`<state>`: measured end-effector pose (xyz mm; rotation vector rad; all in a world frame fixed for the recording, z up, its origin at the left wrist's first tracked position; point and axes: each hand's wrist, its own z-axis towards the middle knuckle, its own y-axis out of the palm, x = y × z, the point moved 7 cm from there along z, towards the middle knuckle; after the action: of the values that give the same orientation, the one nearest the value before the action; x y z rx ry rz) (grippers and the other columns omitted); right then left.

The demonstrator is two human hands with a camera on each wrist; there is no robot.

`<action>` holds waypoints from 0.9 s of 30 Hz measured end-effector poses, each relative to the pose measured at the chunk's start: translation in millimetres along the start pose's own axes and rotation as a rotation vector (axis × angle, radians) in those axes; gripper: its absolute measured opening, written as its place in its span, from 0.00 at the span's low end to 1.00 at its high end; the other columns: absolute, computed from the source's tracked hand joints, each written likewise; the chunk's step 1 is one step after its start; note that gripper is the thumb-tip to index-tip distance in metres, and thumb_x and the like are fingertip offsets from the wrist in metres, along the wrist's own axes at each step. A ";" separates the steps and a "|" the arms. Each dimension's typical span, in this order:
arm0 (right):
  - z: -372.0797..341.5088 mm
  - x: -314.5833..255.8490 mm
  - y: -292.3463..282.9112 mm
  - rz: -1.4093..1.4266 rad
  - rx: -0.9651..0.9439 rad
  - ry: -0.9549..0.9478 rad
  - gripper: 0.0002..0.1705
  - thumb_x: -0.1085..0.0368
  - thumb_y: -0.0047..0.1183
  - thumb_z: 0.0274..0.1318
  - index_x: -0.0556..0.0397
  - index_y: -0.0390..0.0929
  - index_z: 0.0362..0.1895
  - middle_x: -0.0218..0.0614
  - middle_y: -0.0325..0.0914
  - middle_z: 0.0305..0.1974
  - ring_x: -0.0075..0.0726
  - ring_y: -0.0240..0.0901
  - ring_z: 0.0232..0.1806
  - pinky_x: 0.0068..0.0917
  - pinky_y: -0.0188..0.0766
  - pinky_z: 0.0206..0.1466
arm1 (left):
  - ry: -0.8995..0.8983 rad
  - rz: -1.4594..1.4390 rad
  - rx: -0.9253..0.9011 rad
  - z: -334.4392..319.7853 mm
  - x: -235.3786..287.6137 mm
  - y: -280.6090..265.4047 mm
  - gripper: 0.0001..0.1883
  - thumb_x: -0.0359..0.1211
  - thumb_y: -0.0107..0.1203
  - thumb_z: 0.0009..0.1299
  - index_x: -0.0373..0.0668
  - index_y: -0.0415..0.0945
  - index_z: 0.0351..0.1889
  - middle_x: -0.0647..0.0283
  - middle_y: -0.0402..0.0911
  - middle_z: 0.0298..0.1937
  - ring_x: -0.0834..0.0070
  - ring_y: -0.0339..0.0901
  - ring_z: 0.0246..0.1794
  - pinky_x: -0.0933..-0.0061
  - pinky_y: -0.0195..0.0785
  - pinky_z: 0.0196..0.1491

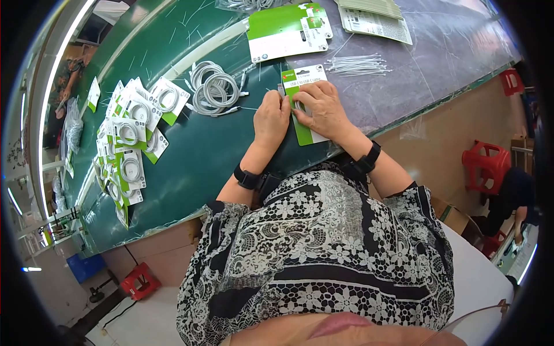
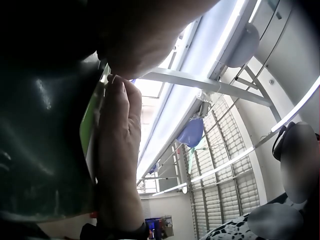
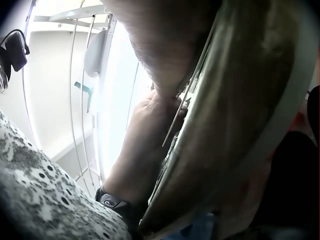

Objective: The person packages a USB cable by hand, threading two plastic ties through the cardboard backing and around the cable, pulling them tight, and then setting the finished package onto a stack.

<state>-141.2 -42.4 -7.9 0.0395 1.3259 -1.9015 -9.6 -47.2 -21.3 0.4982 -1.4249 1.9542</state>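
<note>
A green-and-white packaging card (image 1: 307,137) labelled as a USB-C cable lies at the table's near edge, under both hands. My left hand (image 1: 271,118) has its fingers curled at the card's left edge, thumb and forefinger together there. From the right, my right hand (image 1: 324,109) reaches over the card. Its thumb and forefinger bend round a white coiled cable (image 1: 299,106), mostly hidden beneath them. In the left wrist view the left hand (image 2: 117,135) is against the green card (image 2: 89,120). The right wrist view shows the hands close together, their grip hidden.
Loose coiled cables (image 1: 213,89) lie left of the hands. Farther left is a heap of carded cables (image 1: 130,132). White cable ties (image 1: 359,64) are spread on the right, behind them stacked cards (image 1: 378,26). More green-and-white cards (image 1: 277,34) lie ahead. A red stool (image 1: 486,167) stands off right.
</note>
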 end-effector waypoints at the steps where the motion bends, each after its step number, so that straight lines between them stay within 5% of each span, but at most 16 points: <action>1: 0.4 -0.2 -0.2 0.003 0.003 -0.012 0.16 0.58 0.58 0.46 0.45 0.76 0.41 0.29 0.72 0.46 0.40 0.63 0.52 0.40 0.55 0.60 | 0.002 0.008 -0.001 0.8 -0.1 -0.3 0.11 0.34 0.52 0.68 0.39 0.63 0.28 0.53 0.71 0.28 0.51 0.72 0.27 0.57 0.66 0.27; 12: -3.1 -8.1 -1.9 -0.022 -0.025 -0.073 0.14 0.61 0.58 0.44 0.45 0.75 0.38 0.29 0.72 0.44 0.38 0.63 0.52 0.42 0.54 0.62 | 0.050 0.012 -0.011 3.2 -2.4 0.6 0.11 0.34 0.53 0.68 0.39 0.64 0.29 0.52 0.72 0.28 0.51 0.72 0.26 0.58 0.66 0.29; 16: -1.0 -7.7 -9.8 0.016 0.003 -0.069 0.13 0.66 0.59 0.40 0.46 0.75 0.36 0.29 0.72 0.43 0.37 0.66 0.49 0.42 0.51 0.65 | 0.093 -0.079 -0.133 7.6 -1.8 -3.5 0.12 0.35 0.54 0.69 0.38 0.65 0.31 0.56 0.74 0.28 0.59 0.74 0.24 0.62 0.66 0.26; 19: -1.2 -7.3 -25.2 0.130 0.072 -0.106 0.13 0.71 0.59 0.39 0.46 0.75 0.34 0.29 0.72 0.42 0.37 0.69 0.48 0.46 0.52 0.67 | -0.562 -0.527 -0.356 -10.7 -32.0 0.7 0.10 0.35 0.50 0.73 0.37 0.67 0.41 0.60 0.77 0.31 0.70 0.77 0.28 0.68 0.71 0.31; 20: -2.2 -5.9 -26.8 0.130 0.075 -0.107 0.13 0.71 0.59 0.39 0.46 0.75 0.34 0.29 0.72 0.42 0.37 0.69 0.48 0.46 0.52 0.67 | -0.560 -0.525 -0.355 -12.8 -29.7 1.0 0.10 0.35 0.50 0.73 0.37 0.67 0.41 0.60 0.77 0.31 0.70 0.77 0.28 0.68 0.71 0.31; 23: -7.5 -12.5 -27.1 0.317 -0.024 -0.276 0.13 0.75 0.57 0.42 0.49 0.74 0.35 0.31 0.72 0.43 0.42 0.70 0.50 0.46 0.58 0.66 | -0.645 -1.356 -0.461 -21.3 -2.0 24.5 0.17 0.38 0.51 0.73 0.36 0.68 0.53 0.61 0.77 0.47 0.73 0.78 0.45 0.69 0.75 0.44; 27: -15.7 -18.8 -31.0 0.246 -0.031 -0.324 0.14 0.77 0.51 0.45 0.53 0.72 0.40 0.37 0.70 0.46 0.44 0.68 0.55 0.41 0.64 0.64 | -0.656 -1.678 -0.607 -24.1 14.0 45.8 0.20 0.37 0.48 0.74 0.37 0.65 0.60 0.59 0.74 0.54 0.68 0.77 0.51 0.67 0.74 0.52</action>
<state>-153.8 -14.8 17.4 -0.1125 1.0772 -1.6012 -49.8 -29.2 -51.9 1.4365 -1.0703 0.0053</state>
